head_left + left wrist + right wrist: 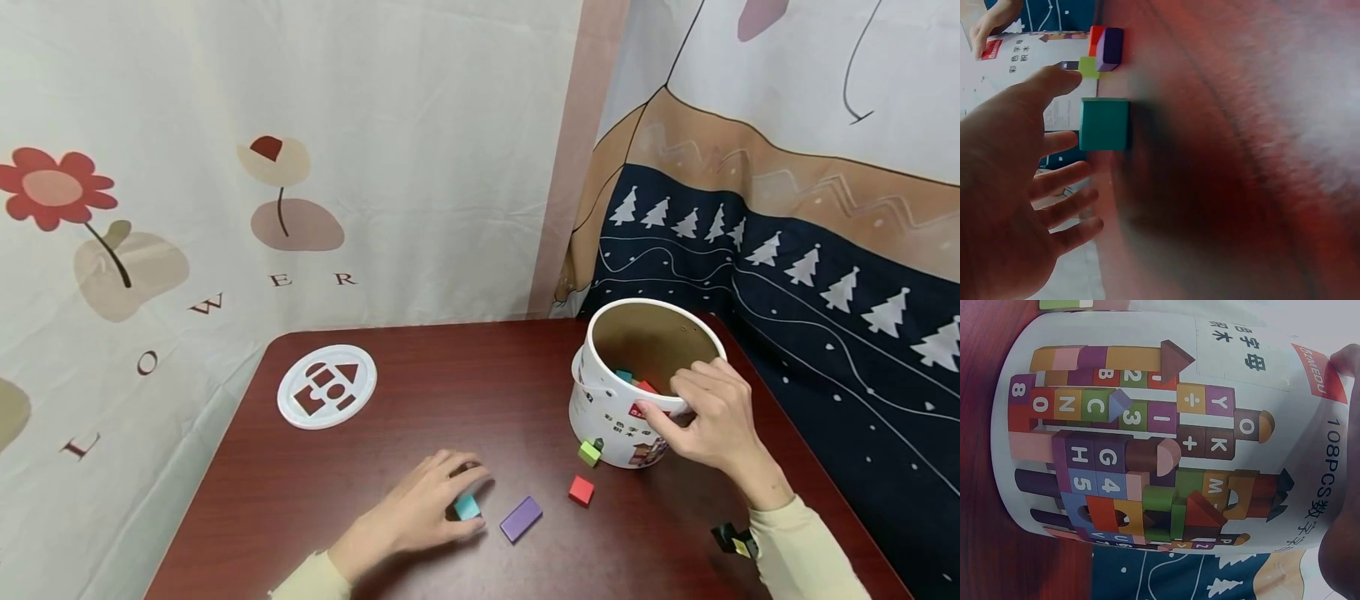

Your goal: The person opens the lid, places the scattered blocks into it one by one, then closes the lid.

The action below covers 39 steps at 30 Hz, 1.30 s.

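On the table, a teal cube (467, 507) sits between the thumb and fingers of my left hand (420, 507). In the left wrist view, those fingers (1069, 190) are spread and the teal cube (1104, 124) stands just beyond them, with no grip on it visible. My right hand (712, 412) holds the rim of a white bucket (611, 421), thumb outside and fingers over the edge. Several blocks show inside, among them a red block (647, 387). Printed block pictures cover the bucket's side (1210, 356) in the right wrist view.
A purple block (521, 519) and a red cube (581, 491) lie between the hands. A green block (589, 453) is by the bucket's base. The white lid (327, 387) with shaped cutouts lies at the back left of the brown table (450, 375). Curtains hang behind.
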Tool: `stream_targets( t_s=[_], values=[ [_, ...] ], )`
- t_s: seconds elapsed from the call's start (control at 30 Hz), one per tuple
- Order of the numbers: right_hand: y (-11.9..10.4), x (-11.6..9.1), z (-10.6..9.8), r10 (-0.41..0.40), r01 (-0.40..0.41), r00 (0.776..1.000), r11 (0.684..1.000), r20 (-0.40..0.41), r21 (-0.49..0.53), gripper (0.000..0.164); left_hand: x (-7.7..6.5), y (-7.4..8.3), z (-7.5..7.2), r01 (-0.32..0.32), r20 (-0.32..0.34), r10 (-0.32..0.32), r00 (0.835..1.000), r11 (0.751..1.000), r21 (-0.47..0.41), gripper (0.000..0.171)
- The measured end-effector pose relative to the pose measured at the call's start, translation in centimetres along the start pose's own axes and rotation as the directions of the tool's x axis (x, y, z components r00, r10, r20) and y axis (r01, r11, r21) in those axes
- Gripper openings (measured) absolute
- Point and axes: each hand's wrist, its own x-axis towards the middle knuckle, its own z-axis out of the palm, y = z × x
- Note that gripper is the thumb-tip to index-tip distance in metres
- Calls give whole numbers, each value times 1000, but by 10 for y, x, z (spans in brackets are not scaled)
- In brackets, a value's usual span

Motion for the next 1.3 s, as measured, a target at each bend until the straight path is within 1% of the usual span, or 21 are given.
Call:
stream_targets(
  t_s=[0.13, 0.27, 0.53, 0.73, 0.9, 1.03, 1.17, 1.3],
  values=[
    [0, 0, 0, -2, 2, 1000, 1000, -1, 1, 53, -5, 0, 5, -11, -12, 11, 1000, 1000, 8, 57],
    [-1, 0, 0, -3, 3, 1000, 1000, -4, 1, 53, -7, 0, 8, -13, 1, 13, 1000, 1000, -3, 52],
    [-1, 0, 0, -1, 1, 1000, 1000, -13, 1, 54, -9, -1, 7, -28, 13, 30, 999, 995, -100, 33],
    [-2, 1, -1, -2, 2, 1000, 1000, -10, -1, 54, -10, -1, 6, -33, 11, 34, 999, 992, -124, 27],
    [-2, 1, -1, -2, 2, 1000, 1000, -10, 2, 54, -9, -2, 6, -64, -27, 61, 998, 990, -128, 21],
    [-1, 1, -1, -4, 4, 1000, 1000, -11, 2, 54, -5, -4, 3, -79, -58, 72, 996, 989, -122, 19],
    [-1, 1, -1, -4, 4, 1000, 1000, -9, 2, 54, 2, -6, -2, -91, -94, 82, 992, 992, -89, 19],
    [-1, 0, 0, -1, 1, 1000, 1000, -4, 2, 54, 14, -8, -9, -103, -150, 93, 984, 993, -61, 21]
  ],
)
